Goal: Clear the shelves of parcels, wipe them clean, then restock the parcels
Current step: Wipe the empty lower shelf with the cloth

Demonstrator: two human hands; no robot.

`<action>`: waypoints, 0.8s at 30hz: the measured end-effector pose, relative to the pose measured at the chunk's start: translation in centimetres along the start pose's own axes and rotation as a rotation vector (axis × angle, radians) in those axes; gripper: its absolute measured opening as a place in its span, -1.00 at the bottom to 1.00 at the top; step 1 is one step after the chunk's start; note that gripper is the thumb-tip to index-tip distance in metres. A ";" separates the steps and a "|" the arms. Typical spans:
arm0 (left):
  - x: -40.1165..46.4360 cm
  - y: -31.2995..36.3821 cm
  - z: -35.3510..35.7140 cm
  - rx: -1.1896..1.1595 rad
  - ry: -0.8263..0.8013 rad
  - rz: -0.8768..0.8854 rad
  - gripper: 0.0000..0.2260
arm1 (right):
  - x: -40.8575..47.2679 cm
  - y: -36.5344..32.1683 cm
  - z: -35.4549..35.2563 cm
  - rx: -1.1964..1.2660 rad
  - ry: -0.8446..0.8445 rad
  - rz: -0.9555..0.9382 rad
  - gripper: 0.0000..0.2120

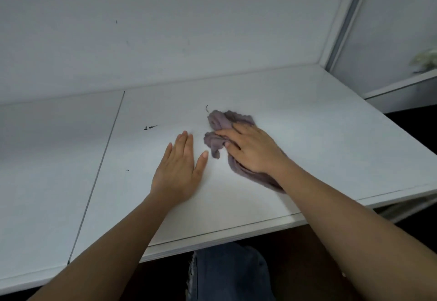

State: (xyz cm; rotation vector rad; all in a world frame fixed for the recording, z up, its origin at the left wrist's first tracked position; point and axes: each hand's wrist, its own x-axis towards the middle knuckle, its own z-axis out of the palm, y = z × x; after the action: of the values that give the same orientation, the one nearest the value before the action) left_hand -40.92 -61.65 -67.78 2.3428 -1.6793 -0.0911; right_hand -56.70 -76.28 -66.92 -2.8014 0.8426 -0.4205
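Right hand (254, 149) presses cloth (221, 121) on shelf (307, 123)

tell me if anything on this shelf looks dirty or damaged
Yes. Dark marks sit on the white shelf left of the left hand, with a smaller speck nearer the front edge. The right hand presses the purple cloth to their right, not on them. No damage shows.
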 end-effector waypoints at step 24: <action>-0.8 0.3 -0.5 -0.205 0.086 0.033 -0.37 | -8.3 2.9 -1.7 -0.166 0.200 0.679 -0.57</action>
State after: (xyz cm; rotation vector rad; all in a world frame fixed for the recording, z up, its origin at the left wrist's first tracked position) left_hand -41.33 -60.92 -67.36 2.1378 -1.5862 -0.1469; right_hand -65.35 -74.13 -67.83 -2.4100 1.8476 -0.5263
